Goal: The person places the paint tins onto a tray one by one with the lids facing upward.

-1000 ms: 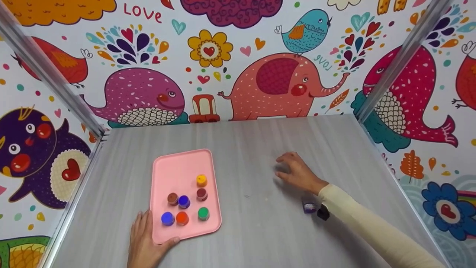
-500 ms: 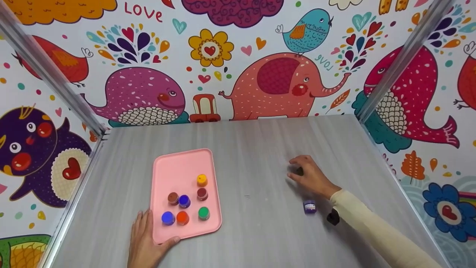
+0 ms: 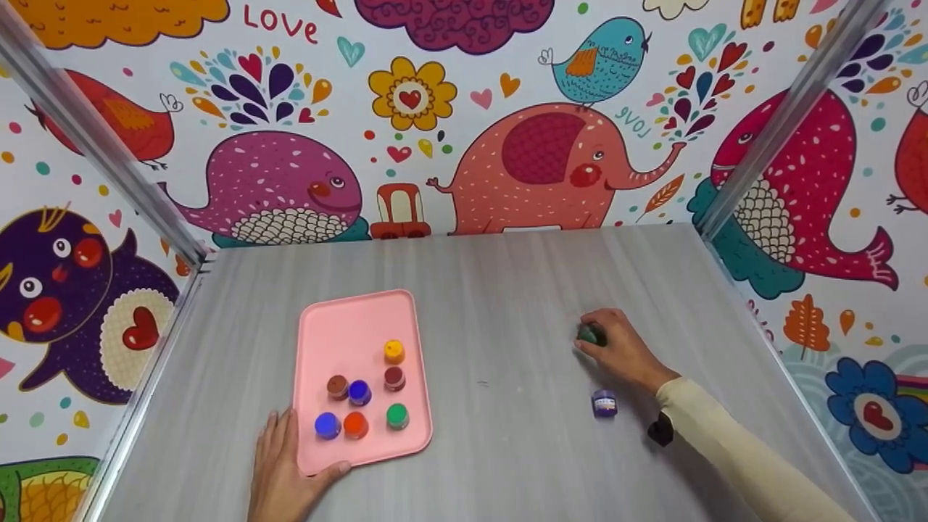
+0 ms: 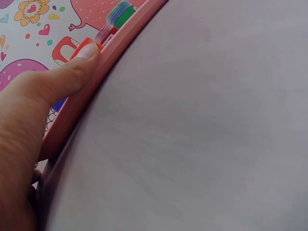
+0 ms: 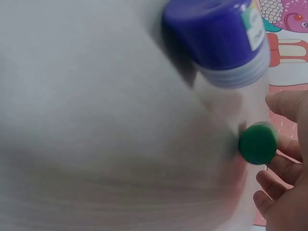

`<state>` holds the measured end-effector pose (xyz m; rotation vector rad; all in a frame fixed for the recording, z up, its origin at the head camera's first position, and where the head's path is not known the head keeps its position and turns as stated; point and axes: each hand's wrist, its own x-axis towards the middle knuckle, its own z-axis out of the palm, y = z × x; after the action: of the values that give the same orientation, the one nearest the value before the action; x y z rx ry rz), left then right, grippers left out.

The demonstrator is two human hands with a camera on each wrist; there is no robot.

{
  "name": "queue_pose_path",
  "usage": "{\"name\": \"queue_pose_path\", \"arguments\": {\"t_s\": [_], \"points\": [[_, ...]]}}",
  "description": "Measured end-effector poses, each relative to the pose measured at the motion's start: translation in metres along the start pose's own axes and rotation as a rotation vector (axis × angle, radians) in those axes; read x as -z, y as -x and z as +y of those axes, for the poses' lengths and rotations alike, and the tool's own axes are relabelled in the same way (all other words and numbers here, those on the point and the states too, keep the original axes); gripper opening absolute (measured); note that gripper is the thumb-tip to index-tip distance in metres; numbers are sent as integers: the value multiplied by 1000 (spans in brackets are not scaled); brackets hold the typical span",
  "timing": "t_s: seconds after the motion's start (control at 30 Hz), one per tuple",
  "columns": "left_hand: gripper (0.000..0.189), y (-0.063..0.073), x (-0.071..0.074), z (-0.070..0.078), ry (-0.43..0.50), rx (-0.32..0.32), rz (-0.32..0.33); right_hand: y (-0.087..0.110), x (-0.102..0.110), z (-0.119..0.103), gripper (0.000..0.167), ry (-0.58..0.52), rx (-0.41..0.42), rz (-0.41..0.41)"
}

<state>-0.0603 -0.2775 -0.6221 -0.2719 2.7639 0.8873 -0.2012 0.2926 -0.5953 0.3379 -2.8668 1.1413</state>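
Observation:
In the head view my left hand (image 3: 280,464) rests at the near left corner of a pink tray (image 3: 348,319). Its thumb (image 4: 77,72) lies over the rim in the left wrist view, its other fingers along the outer side. My right hand (image 3: 623,348) is around a small green-lidded paint jar (image 3: 591,334) on the table. In the right wrist view its fingers (image 5: 286,168) curl against that jar, while the thumb looks slightly apart from it. A purple paint jar (image 3: 605,404) lies on its side near the right wrist.
Several paint jars stand on the tray, among them a yellow (image 3: 394,351), an orange (image 3: 355,425) and a green one (image 3: 397,416). Printed walls (image 3: 536,174) and metal posts (image 3: 783,116) bound the grey table (image 3: 500,290) at the back and sides.
My right hand has moved right and a little nearer, its fingers closing about the green-lidded jar, which now shows between them. The left hand and tray have stayed put.

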Motion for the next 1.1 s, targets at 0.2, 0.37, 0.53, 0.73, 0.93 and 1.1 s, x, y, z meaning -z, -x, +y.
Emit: {"name": "queue_pose_path", "arguments": {"t_s": [0.2, 0.37, 0.53, 0.73, 0.93, 1.1], "points": [[153, 0, -1, -1, -3, 4, 3, 2, -1, 8, 42, 0, -3, 16], [150, 1, 0, -3, -7, -60, 54, 5, -1, 12, 45, -8, -18, 21], [150, 1, 0, -3, -18, -48, 38, 8, -1, 13, 49, -1, -18, 20], [152, 1, 0, -1, -29, -21, 20, 8, 0, 14, 52, 29, -49, 3], [152, 1, 0, -1, -26, -22, 22, 6, -1, 13, 51, 55, -55, -9], [152, 0, -1, -1, -21, -16, 23, 5, -1, 12, 52, 71, -52, -8]]}}
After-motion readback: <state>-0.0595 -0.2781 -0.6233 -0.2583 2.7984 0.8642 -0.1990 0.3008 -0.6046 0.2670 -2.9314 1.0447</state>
